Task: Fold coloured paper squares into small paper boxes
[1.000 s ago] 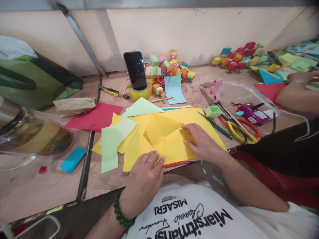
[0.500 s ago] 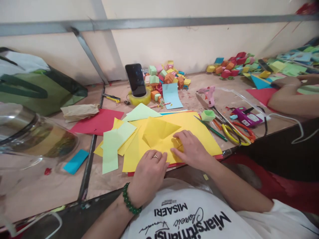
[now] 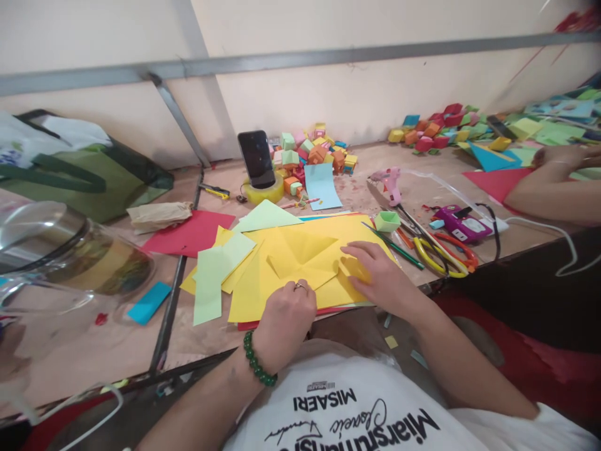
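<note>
Hands frame the creased yellow paper.

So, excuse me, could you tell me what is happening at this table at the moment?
A person is working on a partly folded yellow paper lying on a larger yellow sheet. The left hand is at its near edge, fingertips hidden; the right hand, fingers spread, is by its right side. Small paper boxes are heaped behind, next to a propped phone. At far right, another person's arm reaches over coloured paper.
</note>
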{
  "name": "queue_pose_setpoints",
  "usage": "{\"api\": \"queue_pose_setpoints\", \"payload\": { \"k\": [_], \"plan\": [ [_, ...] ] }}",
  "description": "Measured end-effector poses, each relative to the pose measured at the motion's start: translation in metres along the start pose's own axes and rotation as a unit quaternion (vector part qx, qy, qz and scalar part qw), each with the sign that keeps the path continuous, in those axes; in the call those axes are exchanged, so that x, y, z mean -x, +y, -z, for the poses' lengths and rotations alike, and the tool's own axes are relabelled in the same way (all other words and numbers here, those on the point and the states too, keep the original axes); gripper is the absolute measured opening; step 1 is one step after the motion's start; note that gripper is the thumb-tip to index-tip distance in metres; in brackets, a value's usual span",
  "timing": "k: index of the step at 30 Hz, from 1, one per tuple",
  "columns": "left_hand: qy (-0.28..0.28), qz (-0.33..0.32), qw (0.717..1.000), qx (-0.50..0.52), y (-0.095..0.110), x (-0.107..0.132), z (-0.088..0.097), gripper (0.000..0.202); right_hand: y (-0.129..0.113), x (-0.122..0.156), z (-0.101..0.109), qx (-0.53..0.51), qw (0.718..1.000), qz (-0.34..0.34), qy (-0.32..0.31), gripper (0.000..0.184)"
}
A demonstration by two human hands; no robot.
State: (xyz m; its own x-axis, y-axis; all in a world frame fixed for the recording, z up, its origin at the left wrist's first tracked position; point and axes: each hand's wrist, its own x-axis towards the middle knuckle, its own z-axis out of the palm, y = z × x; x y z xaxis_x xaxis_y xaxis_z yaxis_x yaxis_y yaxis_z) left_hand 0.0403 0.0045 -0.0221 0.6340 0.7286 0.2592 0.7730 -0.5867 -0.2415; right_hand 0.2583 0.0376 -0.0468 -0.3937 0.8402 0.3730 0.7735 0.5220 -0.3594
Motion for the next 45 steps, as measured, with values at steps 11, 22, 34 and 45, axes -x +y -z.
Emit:
{"api": "queue_pose_setpoints", "payload": {
  "k": [11,22,34,45],
  "plan": [
    [0.010,-0.032,0.997,0.064,-0.035,0.007,-0.001,0.015,-0.011,-0.016,0.007,0.112,0.975,0.191,0.015,0.026],
    [-0.019,0.089,0.992,0.092,-0.005,0.032,-0.013,0.067,-0.054,-0.007,-0.019,0.114,0.967,0.208,-0.088,0.010],
    [-0.011,0.061,0.987,0.148,-0.018,0.036,-0.020,0.058,-0.029,-0.015,-0.004,0.063,0.962,0.262,-0.053,0.022],
    [0.054,0.036,0.968,0.243,-0.018,0.049,-0.022,0.046,-0.015,-0.029,0.004,-0.235,0.949,0.024,-0.207,0.014]
  ]
}}
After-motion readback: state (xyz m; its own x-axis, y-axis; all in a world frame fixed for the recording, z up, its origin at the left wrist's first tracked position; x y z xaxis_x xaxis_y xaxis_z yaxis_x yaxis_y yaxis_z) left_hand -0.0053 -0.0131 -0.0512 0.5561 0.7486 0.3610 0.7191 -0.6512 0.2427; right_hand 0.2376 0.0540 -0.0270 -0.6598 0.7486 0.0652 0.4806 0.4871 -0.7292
